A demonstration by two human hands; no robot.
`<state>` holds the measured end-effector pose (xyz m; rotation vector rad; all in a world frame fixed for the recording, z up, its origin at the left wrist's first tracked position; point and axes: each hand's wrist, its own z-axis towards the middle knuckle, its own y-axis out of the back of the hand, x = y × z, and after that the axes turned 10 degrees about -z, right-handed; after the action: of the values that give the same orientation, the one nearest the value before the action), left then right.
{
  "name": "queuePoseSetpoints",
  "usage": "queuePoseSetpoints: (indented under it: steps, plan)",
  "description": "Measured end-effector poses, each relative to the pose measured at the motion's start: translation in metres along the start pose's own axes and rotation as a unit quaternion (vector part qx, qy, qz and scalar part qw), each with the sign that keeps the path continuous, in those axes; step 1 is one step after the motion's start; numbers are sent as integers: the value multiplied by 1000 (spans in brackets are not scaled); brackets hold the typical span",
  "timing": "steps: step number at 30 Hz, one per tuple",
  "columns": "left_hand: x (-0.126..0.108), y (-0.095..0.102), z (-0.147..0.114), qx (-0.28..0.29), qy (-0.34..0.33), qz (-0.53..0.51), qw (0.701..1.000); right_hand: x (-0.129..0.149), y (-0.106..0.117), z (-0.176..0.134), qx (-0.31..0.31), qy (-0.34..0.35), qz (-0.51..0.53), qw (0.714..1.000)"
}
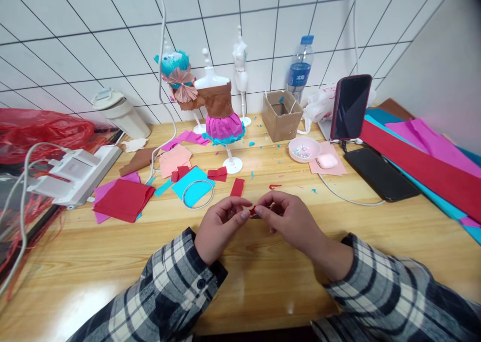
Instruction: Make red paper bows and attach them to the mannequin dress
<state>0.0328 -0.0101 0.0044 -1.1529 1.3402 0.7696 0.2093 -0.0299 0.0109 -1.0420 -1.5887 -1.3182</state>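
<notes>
Over the glossy, wood-grained worktop (pixel 278 294), the left hand (pixel 221 226) and right hand (pixel 295 219) face each other, fingers (pixel 236 221) clamped on a tiny red scrap (pixel 253 211) between them. Just beyond them I see a thin round ring (pixel 199 181) overlapping a flat blue sheet (pixel 192 190); behind, a smooth white dress form (pixel 212 79) wears a brown bodice (pixel 218 101) and a gathered pink skirt (pixel 224 127).

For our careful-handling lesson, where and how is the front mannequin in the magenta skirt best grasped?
Probably pinch the white stem of the mannequin below its magenta skirt from the near side: it's slim and uncovered, while the pleated skirt might crush.
</notes>
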Motion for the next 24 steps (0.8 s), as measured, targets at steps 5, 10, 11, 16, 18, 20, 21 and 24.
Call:
queuePoseSetpoints:
  steps: [5,10,11,16,18,20,21,24]
  plan:
    - [0,-2,-1,17,29,7,999,-4,-2,0,1,-3,81,997]
    - [-1,-2,0,-3,11,43,999,-7,-4,0,13,-17,130,991]
    - [-2,-1,0,-4,5,44,999,-7,-4,-1,21,-19,140,990]
    - [-4,1,-2,1,-25,68,997,-4,-4,-1,33,-33,145,988]
    - [-3,1,-2,-1,-43,90,995,-4,-4,0,26,-32,145,988]
    - [-3,3,-1,-4,-56,113,992,-5,-4,1,22,-29,157,987]
    - [-3,6,0,-8,-62,126,990,-6,-4,1,19,-28,163,986]
    - [-7,15,4,-44,-83,158,983,-8,-3,2,5,-32,175,984]
